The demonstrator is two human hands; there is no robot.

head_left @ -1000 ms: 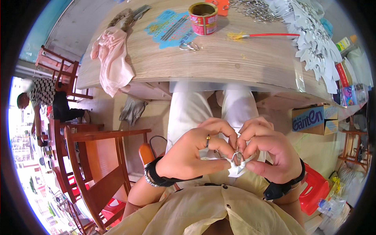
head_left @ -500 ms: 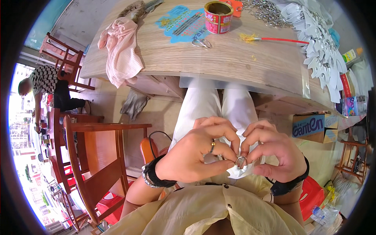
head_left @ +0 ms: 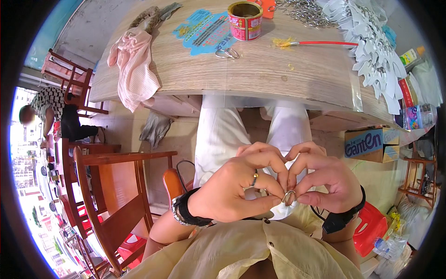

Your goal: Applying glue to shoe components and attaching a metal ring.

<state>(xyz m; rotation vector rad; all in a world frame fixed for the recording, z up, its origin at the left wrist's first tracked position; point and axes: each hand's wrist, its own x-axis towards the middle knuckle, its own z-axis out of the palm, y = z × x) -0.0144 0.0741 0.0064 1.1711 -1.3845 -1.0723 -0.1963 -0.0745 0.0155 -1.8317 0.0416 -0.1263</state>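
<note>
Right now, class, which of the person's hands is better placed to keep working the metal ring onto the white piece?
The right hand, probably: its fingertips pinch the metal ring directly. The left hand grips the white piece beneath, steadying it.

Pale yellow shirt (head_left: 241,253), white trousers (head_left: 218,135), black wristbands, ring (head_left: 254,177).

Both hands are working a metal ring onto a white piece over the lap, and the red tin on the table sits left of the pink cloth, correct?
Not quite. In the head view the red tin stands right of the pink cloth. The rest holds: left hand and right hand pinch the metal ring at the white piece.
</note>
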